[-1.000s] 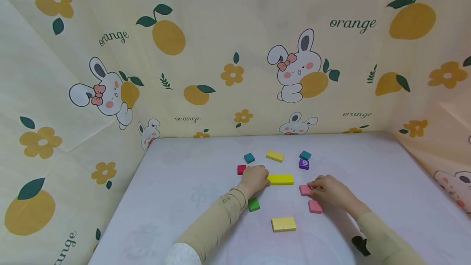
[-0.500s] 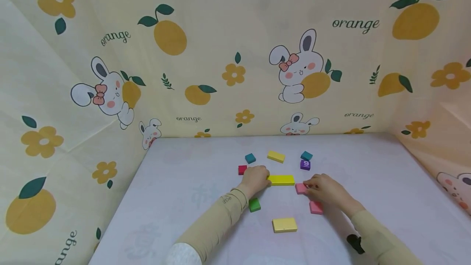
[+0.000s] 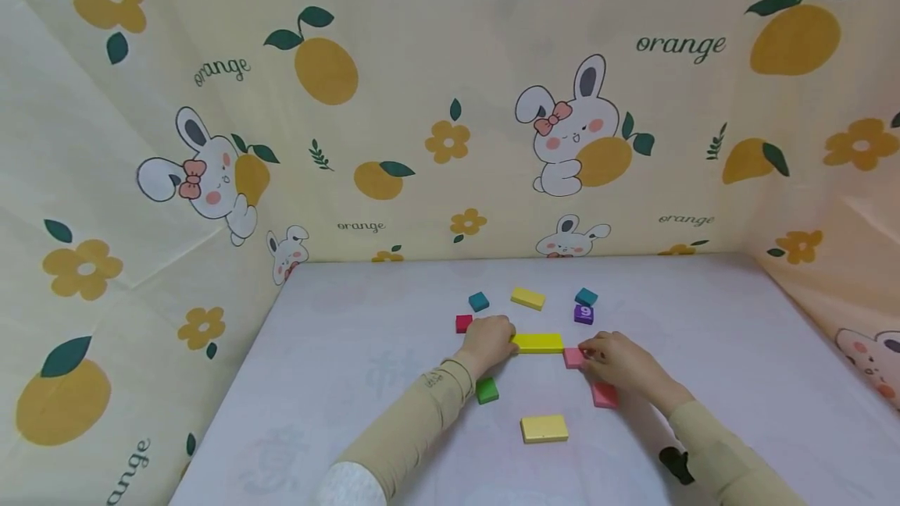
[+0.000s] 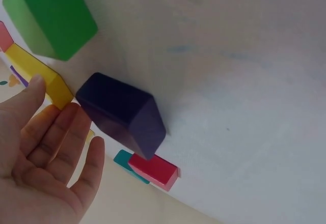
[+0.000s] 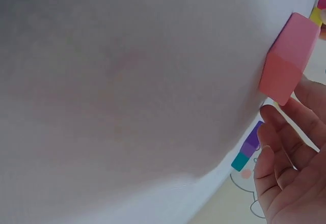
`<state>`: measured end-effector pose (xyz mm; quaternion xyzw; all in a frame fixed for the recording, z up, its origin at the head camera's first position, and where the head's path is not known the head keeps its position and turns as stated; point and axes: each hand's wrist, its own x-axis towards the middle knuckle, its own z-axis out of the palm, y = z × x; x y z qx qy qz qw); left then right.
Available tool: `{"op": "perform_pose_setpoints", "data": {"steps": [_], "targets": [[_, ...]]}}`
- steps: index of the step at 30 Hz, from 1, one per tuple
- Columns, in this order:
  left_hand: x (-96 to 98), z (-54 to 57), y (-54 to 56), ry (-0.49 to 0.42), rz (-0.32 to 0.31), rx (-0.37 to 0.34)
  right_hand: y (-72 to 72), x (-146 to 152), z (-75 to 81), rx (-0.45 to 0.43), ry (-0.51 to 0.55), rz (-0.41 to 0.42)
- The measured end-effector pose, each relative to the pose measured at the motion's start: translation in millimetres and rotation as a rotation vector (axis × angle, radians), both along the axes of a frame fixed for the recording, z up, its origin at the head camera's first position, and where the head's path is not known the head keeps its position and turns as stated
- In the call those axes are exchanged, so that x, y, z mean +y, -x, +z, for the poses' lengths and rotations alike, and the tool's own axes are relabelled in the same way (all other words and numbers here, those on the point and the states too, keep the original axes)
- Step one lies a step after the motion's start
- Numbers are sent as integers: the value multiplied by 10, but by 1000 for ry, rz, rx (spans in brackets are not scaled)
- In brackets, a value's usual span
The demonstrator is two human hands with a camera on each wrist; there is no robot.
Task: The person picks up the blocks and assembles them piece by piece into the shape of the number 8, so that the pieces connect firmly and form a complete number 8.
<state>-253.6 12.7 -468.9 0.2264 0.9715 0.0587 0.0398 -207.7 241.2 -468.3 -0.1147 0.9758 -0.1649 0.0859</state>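
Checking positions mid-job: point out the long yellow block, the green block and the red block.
Long yellow block [image 3: 538, 342]: head view, top face.
Green block [image 3: 487, 390]: head view, top face.
Red block [image 4: 153, 169]: left wrist view, long face.

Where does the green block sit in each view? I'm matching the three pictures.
Head: green block right of centre, lower half.
Left wrist: large, top left.
Right wrist: not in it.
Shared landmark: long yellow block; left side in left wrist, sliver at upper right in right wrist.
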Motion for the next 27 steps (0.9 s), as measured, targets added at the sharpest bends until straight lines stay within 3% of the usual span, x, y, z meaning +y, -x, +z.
{"op": "perform_pose_setpoints", "data": {"steps": [11, 27], "targets": [[16, 9, -8, -1, 10, -6, -20, 44, 16, -16, 39, 27], [-1, 42, -49, -8, 17, -18, -36, 24, 13, 35, 46, 27]]}}
